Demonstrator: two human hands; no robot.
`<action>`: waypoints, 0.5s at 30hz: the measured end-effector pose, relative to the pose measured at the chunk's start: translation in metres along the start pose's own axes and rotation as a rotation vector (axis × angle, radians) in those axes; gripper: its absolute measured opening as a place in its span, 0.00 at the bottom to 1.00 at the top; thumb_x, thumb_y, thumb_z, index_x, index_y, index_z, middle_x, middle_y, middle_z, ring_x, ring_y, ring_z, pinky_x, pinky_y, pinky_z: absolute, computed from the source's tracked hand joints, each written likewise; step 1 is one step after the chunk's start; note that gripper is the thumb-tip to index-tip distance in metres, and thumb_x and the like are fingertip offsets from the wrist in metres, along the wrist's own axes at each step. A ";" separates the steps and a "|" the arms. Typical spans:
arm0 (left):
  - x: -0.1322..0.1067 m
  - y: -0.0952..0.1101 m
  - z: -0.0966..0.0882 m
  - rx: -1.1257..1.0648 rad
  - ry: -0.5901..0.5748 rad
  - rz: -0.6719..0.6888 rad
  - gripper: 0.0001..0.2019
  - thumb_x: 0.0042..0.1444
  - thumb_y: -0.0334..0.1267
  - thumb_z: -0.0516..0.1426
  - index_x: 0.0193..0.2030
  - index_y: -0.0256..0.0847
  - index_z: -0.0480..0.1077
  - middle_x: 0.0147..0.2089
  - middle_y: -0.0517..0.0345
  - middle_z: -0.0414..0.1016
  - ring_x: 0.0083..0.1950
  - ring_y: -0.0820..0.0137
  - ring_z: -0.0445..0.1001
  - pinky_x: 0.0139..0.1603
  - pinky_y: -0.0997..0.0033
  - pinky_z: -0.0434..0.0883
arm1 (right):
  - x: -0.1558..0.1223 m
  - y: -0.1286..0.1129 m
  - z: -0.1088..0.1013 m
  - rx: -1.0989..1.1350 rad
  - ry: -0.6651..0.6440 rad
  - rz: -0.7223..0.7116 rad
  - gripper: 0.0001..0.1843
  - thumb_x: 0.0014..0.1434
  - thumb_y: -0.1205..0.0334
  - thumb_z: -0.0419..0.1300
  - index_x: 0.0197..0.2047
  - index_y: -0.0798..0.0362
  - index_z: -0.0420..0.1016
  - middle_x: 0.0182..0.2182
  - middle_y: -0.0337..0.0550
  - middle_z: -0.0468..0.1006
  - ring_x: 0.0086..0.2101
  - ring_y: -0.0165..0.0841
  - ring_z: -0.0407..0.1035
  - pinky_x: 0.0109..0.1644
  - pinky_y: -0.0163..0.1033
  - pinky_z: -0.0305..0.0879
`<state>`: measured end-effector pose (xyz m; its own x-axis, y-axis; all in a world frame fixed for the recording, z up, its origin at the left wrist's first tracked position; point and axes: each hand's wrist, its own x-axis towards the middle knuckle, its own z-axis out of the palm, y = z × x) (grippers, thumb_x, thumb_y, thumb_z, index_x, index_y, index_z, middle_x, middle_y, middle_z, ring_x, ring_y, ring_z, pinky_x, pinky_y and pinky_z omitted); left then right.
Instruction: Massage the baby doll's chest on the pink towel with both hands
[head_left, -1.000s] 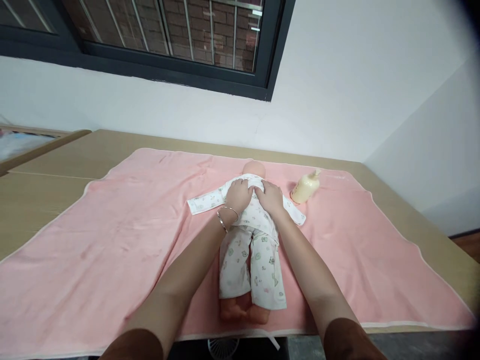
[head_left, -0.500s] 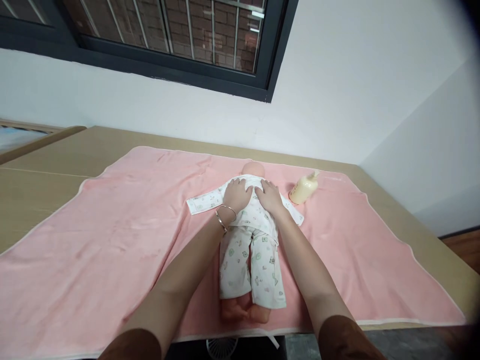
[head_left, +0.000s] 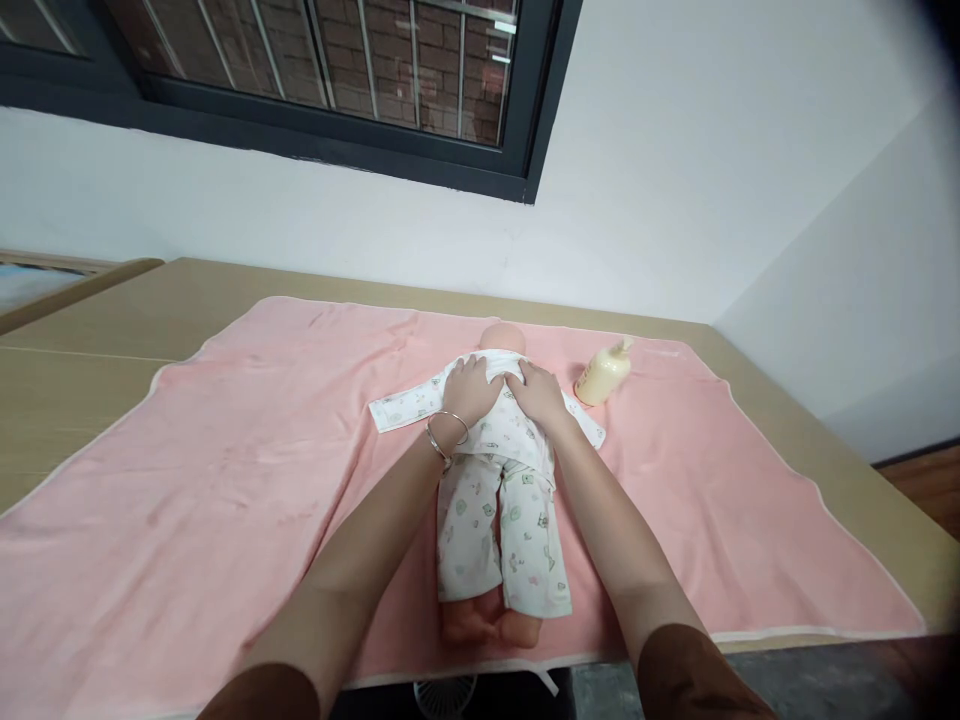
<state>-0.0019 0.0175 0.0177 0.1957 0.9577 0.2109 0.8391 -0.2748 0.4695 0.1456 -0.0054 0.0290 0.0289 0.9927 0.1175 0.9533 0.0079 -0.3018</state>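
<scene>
Unclenched, your left hand (head_left: 471,392) and right hand (head_left: 538,395) touch the baby doll's (head_left: 502,337) pajama top (head_left: 508,432); sliding could bunch it

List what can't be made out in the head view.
Head view: patterned shirt on the doll, parts covered by the left hand and right hand.
Head view: lettering on the bottle, too small to read.
Head view: round grille, cut off by the bottom edge.
Head view: window, cut off by the top edge.
</scene>
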 end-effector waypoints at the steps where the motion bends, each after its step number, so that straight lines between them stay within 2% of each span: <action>1: 0.000 0.000 0.001 0.018 0.001 -0.018 0.26 0.66 0.48 0.51 0.66 0.36 0.66 0.71 0.40 0.66 0.73 0.49 0.61 0.72 0.50 0.60 | 0.001 0.001 0.001 0.008 0.003 0.009 0.30 0.73 0.47 0.44 0.70 0.54 0.64 0.69 0.55 0.65 0.67 0.46 0.59 0.69 0.53 0.50; 5: -0.010 0.012 -0.004 0.097 -0.038 0.014 0.24 0.68 0.44 0.48 0.66 0.35 0.66 0.69 0.37 0.67 0.71 0.45 0.63 0.69 0.45 0.62 | -0.006 -0.007 0.000 -0.028 -0.008 -0.011 0.30 0.73 0.51 0.44 0.71 0.57 0.61 0.70 0.57 0.64 0.68 0.50 0.57 0.71 0.60 0.47; 9: -0.016 0.019 -0.011 0.133 -0.057 0.105 0.20 0.66 0.37 0.49 0.62 0.39 0.70 0.65 0.40 0.71 0.66 0.49 0.68 0.66 0.48 0.66 | -0.017 -0.019 -0.005 -0.088 -0.041 -0.038 0.30 0.73 0.56 0.43 0.73 0.60 0.58 0.70 0.61 0.62 0.67 0.55 0.57 0.69 0.66 0.48; 12: -0.009 0.009 -0.005 0.081 -0.036 0.117 0.22 0.66 0.38 0.49 0.64 0.39 0.68 0.67 0.41 0.70 0.69 0.52 0.66 0.69 0.51 0.63 | -0.014 -0.017 -0.002 -0.073 -0.019 -0.013 0.31 0.72 0.55 0.43 0.73 0.58 0.58 0.70 0.60 0.62 0.67 0.54 0.57 0.69 0.66 0.49; 15: 0.001 -0.006 0.008 0.009 -0.003 0.057 0.25 0.68 0.45 0.49 0.68 0.37 0.65 0.71 0.41 0.66 0.73 0.52 0.61 0.73 0.51 0.58 | -0.004 -0.005 0.007 -0.014 0.004 0.027 0.32 0.73 0.50 0.44 0.73 0.55 0.59 0.72 0.56 0.60 0.70 0.51 0.53 0.71 0.60 0.48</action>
<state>-0.0029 0.0206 0.0077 0.2447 0.9407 0.2349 0.8311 -0.3283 0.4488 0.1389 -0.0086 0.0235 0.0560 0.9920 0.1134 0.9564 -0.0207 -0.2913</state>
